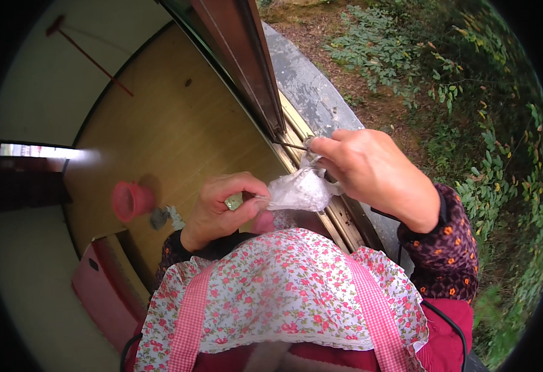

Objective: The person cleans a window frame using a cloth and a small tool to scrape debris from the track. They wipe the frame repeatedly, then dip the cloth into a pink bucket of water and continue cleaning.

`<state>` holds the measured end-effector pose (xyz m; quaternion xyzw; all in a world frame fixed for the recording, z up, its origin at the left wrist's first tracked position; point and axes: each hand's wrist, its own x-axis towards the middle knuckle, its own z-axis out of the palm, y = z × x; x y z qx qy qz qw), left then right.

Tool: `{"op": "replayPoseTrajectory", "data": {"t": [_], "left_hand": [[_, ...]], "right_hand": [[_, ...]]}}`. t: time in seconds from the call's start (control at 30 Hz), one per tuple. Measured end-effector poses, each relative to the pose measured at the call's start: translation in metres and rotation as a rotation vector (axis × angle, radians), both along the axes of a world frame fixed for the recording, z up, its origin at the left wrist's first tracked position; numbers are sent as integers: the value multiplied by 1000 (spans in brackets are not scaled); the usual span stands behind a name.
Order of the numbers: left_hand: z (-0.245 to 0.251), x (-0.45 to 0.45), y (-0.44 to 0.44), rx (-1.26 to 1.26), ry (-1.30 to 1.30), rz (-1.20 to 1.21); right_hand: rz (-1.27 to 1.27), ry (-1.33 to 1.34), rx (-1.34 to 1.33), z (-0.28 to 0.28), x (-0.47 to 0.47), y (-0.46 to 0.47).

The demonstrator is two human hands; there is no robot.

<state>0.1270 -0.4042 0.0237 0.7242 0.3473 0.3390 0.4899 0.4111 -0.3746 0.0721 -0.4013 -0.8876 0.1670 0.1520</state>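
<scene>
My left hand pinches one corner of a crumpled white cloth or tissue with thumb and forefinger. The cloth stretches across to my right hand, whose fingers grip its soiled upper part. A thin dark rod sticks out leftward from my right fingertips, its far end near the foot of the brown window sash. Both hands are above the metal window track, which has dark dirt in its grooves. Through the loop of my left fingers shows a small pale green thing; I cannot tell whether it is held.
The brown-framed sliding window sash rises ahead. Outside lie a grey ledge and leafy shrubs. Indoors, a pink bucket, grey rags and a red box-like piece stand on the floor. A long-handled tool leans against the wall.
</scene>
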Motion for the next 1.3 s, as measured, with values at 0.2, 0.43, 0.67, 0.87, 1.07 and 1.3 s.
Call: {"op": "replayPoseTrajectory", "data": {"t": [0.2, 0.43, 0.67, 0.87, 1.07, 1.3], "left_hand": [[-2, 0, 2, 65, -14, 9], [-3, 1, 2, 46, -1, -6], [-3, 2, 3, 19, 54, 21], [0, 3, 4, 19, 36, -27], [0, 4, 6, 36, 40, -34], [-5, 1, 7, 20, 42, 3]], "right_hand": [[9, -243, -51, 15, -9, -6], [-27, -223, 177, 10, -2, -1], [-9, -270, 133, 2, -22, 1], [104, -337, -149, 33, 3, 8], [69, 49, 58, 11, 2, 13], [59, -107, -97, 2, -6, 11]]}}
